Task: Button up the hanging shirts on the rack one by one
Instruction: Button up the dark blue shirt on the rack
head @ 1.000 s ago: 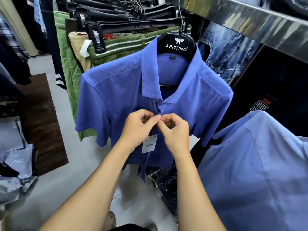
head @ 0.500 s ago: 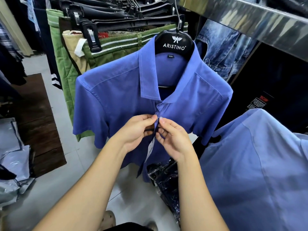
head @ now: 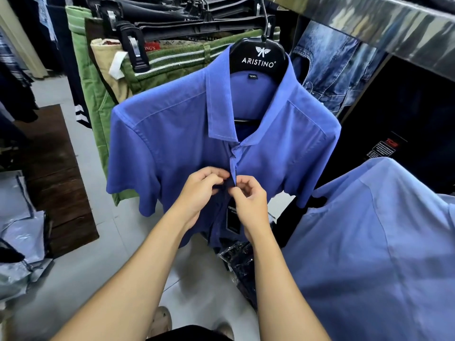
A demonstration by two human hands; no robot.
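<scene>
Blue shirt (head: 172, 143) hung on black hanger (head: 258, 57) at frame centre, left hand (head: 199, 193) and right hand (head: 251, 200) each pinched its placket at mid-chest, lighter shirt (head: 381, 242) at lower right.

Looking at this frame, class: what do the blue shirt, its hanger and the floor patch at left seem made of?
Blue shirt: woven fabric, probably cotton blend; matte, soft folds, stitched seams.
Hanger: likely moulded plastic; smooth black sheen, printed white logo.
Floor patch: seemingly dark wood planks; visible board lines and grain.
</scene>
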